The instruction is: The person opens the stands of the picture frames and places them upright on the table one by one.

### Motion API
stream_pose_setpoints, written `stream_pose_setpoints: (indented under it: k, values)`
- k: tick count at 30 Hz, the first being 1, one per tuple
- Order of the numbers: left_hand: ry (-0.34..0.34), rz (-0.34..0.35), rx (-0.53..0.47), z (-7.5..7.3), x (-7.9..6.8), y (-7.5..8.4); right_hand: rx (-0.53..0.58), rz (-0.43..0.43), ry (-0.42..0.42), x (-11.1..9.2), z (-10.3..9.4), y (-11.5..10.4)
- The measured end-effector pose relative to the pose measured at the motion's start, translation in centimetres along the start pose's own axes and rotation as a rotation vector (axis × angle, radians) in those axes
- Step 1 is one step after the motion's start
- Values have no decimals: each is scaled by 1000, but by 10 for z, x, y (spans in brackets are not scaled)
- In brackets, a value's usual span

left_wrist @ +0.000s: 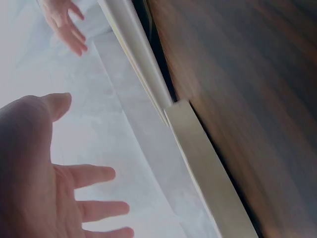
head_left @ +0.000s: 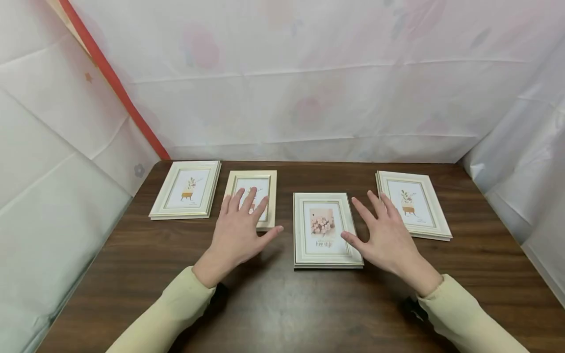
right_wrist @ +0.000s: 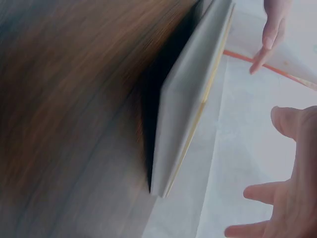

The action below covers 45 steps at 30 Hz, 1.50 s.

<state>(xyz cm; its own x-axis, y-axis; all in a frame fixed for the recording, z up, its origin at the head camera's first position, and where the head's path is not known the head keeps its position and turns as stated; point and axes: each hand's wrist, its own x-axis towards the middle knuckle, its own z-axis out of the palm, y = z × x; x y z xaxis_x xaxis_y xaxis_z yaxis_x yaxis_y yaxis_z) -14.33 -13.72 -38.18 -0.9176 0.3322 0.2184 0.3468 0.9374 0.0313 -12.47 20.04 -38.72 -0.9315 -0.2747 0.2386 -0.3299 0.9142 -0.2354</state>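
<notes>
Both hands hover with fingers spread and hold nothing. In the head view my left hand [head_left: 238, 233] is over the lower part of a cream picture frame [head_left: 272, 201], partly covering its picture. My right hand [head_left: 388, 238] is at the right side of a white picture frame [head_left: 324, 228] with a flower print, the thumb over its edge. The left wrist view shows the left palm [left_wrist: 29, 173] raised above a pale frame edge [left_wrist: 203, 163]. In the right wrist view, the right fingers [right_wrist: 260, 193] are apart from a gold-lined frame [right_wrist: 190, 94].
White frames with plant prints lie at the far left [head_left: 187, 189] and far right [head_left: 410, 203]; their doubled edges suggest stacking. All lie flat on a dark wooden table [head_left: 282, 314]. A pale patterned sheet [head_left: 309, 98] hangs behind, with a red strip [head_left: 115, 81] at left.
</notes>
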Motion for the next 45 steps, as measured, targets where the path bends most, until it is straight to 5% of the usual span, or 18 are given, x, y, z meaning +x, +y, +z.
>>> stream_pose_setpoints:
  k: [8,20,39,45]
  values:
    - [81,0,-84,-5,-3,-23,130,-13,-36,-2,-1,-4]
    - [365,25,-121,-15,-4,-81,343,-69,3,-3,2,-8]
    - [279,-242,-214,-19,-3,-173,433,-120,-29,-8,3,-16]
    - [205,-301,-226,-17,-2,-193,442,-114,-53,-10,4,-20]
